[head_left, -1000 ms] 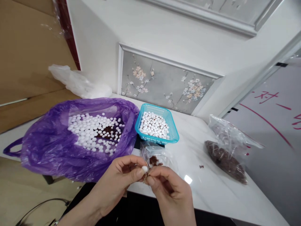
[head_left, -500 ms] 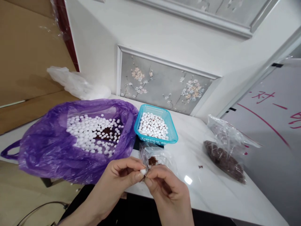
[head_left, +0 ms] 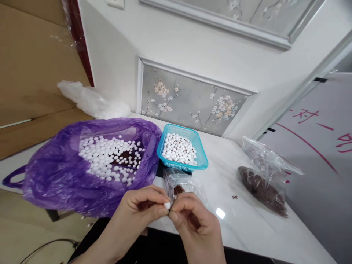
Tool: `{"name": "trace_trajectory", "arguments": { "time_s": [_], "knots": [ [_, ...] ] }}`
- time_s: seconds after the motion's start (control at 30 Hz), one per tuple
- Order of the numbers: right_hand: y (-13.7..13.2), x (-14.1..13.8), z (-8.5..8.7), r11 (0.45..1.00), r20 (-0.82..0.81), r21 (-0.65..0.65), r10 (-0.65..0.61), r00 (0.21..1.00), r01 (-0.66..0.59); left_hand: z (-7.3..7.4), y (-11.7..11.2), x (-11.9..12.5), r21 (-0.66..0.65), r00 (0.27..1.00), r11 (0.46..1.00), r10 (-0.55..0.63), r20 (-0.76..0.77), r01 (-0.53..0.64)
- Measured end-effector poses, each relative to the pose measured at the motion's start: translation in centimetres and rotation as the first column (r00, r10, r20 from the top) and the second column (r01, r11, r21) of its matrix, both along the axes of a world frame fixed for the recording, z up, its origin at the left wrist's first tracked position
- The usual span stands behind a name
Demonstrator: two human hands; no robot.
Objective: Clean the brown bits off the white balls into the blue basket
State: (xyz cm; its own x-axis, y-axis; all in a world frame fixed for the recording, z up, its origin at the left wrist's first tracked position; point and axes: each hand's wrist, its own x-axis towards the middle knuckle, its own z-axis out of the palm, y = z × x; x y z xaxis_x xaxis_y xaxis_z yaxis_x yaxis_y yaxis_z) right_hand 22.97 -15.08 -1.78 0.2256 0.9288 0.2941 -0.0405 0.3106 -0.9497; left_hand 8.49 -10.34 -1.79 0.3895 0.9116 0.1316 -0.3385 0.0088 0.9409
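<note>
My left hand [head_left: 141,209] and my right hand [head_left: 192,222] meet at the table's near edge, fingertips pinched together on a small white bead [head_left: 167,205]. Just behind them lies a small clear bag [head_left: 183,183] with a pinch of brown bits inside. To the left, a purple plastic bag [head_left: 55,172] lies open, full of white beads and some brown material. A turquoise basket [head_left: 202,159] holding white beads stands behind the clear bag.
A second clear bag [head_left: 264,176] with brown material lies at the right on the white table [head_left: 247,220]. A white plastic bag [head_left: 90,101] sits at the back left against the wall. A board with red writing [head_left: 321,146] leans at the right.
Both hands stay pinched on the white bead and have shifted very slightly downward. The camera view has moved a little.
</note>
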Motion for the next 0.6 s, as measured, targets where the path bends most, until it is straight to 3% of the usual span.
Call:
{"name": "trace_trajectory", "arguments": {
  "time_s": [0.27,0.6],
  "knots": [
    [-0.07,0.15,-0.14,0.999,-0.057,-0.025,0.029,0.998,-0.03,-0.15,-0.4,0.37,-0.102,0.999,0.995,0.0,0.033,0.004],
    [-0.14,0.16,0.19,0.999,-0.02,-0.014,0.033,0.999,-0.033,0.45,-0.33,-0.27,0.147,0.976,0.989,0.061,-0.21,-0.03]
  ]
}}
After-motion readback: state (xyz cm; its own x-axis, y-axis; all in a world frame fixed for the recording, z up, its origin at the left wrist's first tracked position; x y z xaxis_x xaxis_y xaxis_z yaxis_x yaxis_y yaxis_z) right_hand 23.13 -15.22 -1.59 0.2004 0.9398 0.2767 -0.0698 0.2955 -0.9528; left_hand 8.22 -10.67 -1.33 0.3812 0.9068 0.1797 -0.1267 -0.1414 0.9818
